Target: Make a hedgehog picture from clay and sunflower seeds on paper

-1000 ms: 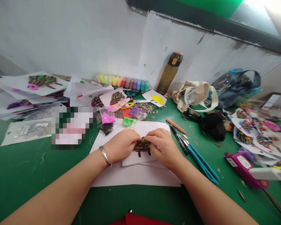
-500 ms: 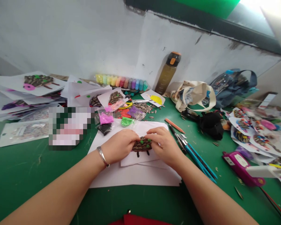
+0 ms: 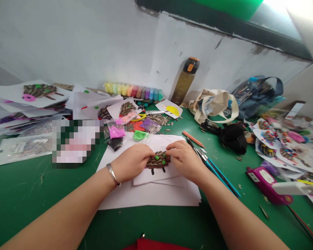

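Two hands (image 3: pixel 131 160) (image 3: pixel 185 160) touch one seed-covered picture (image 3: pixel 153 163)

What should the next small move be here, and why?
Probably a light press by the right hand on the nearest green dot: it sits among the seeds close to that hand, while the left hand is at their left side, well placed to steady them.

Craft room or small craft workshop, can't tell which: green worktable (image 3: pixel 54 205), seed-picture sheets (image 3: pixel 13 88) piled at 10 o'clock, more at 3, row of coloured packets (image 3: pixel 133 91) at 11, loose seeds (image 3: pixel 160 119) at 12.
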